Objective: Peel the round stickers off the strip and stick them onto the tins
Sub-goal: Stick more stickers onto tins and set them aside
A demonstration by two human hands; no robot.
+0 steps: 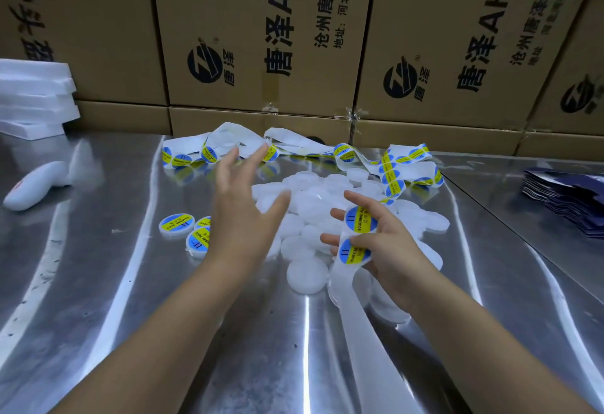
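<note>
A pile of round white tins (313,204) lies in the middle of the steel table (98,283). Three tins with blue-and-yellow stickers (176,224) sit to the left of the pile. My left hand (242,217) hovers over the pile's left side, fingers spread and holding nothing. My right hand (385,247) grips the white sticker strip (354,250), thumb pressing on it between two blue-and-yellow round stickers. The strip's bare tail hangs toward me; the rest of the strip (392,171) loops across the back of the table.
Brown cardboard boxes (261,37) form a wall behind the table. White foam sheets (32,99) are stacked at the back left. A white handheld device (36,186) lies at the left. A stack of dark blue pouches (568,198) sits at the right.
</note>
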